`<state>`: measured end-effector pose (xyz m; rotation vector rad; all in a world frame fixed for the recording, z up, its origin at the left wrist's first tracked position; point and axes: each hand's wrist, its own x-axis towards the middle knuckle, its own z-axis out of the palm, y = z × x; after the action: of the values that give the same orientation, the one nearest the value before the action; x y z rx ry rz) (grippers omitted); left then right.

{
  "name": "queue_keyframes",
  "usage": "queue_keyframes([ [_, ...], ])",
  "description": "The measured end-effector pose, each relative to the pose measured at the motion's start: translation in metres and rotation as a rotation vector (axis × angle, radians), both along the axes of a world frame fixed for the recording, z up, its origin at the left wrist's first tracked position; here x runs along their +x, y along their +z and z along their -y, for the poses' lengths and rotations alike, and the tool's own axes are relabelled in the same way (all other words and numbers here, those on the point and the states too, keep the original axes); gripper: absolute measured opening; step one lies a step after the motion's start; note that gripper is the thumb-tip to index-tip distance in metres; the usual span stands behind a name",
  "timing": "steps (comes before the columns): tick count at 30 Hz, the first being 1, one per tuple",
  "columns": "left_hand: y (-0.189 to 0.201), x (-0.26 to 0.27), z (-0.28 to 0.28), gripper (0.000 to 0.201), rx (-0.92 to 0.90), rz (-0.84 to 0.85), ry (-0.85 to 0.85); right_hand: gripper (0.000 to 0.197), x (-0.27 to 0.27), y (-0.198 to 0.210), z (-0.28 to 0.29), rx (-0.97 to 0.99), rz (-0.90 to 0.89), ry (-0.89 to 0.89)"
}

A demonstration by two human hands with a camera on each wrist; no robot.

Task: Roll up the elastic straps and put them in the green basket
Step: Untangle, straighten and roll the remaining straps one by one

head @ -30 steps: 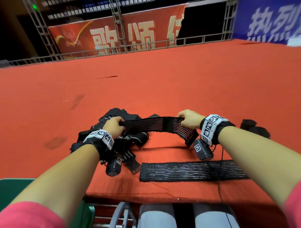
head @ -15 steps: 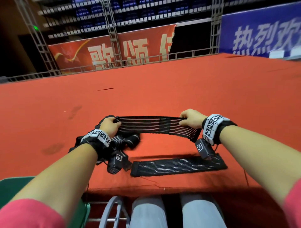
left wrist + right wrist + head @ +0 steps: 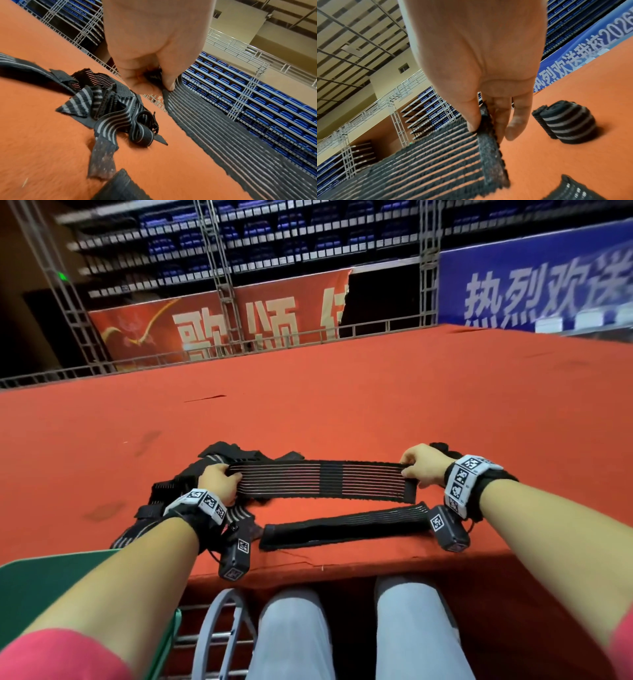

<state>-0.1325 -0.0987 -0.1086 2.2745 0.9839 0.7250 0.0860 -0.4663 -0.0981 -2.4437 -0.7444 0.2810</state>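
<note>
A black elastic strap with pale stripes point(image 3: 318, 481) is stretched taut in the air above the red table. My left hand point(image 3: 221, 484) grips its left end point(image 3: 169, 94). My right hand point(image 3: 423, 465) pinches its right end point(image 3: 483, 125) between thumb and fingers. A second strap point(image 3: 342, 527) lies flat on the table near the front edge, under the stretched one. A tangled heap of straps point(image 3: 191, 484) point(image 3: 109, 108) lies beside my left hand. One rolled strap point(image 3: 566, 123) stands on the table to the right of my right hand. The green basket point(image 3: 44, 580) sits at the lower left, beneath my left forearm.
The red cloth-covered table point(image 3: 308, 405) reaches far ahead, its front edge point(image 3: 342, 571) close to my knees. A grey metal frame point(image 3: 219, 628) stands below the edge by the basket. Railings and banners point(image 3: 219, 333) rise beyond the far side.
Both hands have lifted the strap and pulled it wider and tauter, the right hand moving further right. The flat strap on the table has not moved.
</note>
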Motion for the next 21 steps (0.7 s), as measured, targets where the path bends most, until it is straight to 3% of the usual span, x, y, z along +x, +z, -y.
queue_keyframes([
  [4, -0.016, -0.001, 0.009, 0.023, -0.064, -0.005, 0.01, 0.013, 0.003, -0.018, 0.011, 0.156, -0.058, -0.11],
  [8, -0.034, 0.003, 0.016, 0.004, -0.122, -0.036, -0.038, 0.019, 0.011, -0.036, 0.02, 0.226, -0.005, -0.187],
  [13, -0.05, 0.01, 0.02, 0.023, -0.215, -0.011, -0.082, 0.024, 0.018, -0.05, 0.022, 0.219, 0.016, -0.188],
  [17, -0.041, 0.025, 0.032, 0.005, -0.336, 0.034, -0.128, 0.014, 0.014, -0.047, 0.015, 0.334, -0.109, -0.184],
  [21, -0.017, 0.051, 0.067, 0.009, -0.37, 0.048, -0.258, 0.012, -0.006, -0.025, -0.008, 0.503, -0.261, -0.106],
])
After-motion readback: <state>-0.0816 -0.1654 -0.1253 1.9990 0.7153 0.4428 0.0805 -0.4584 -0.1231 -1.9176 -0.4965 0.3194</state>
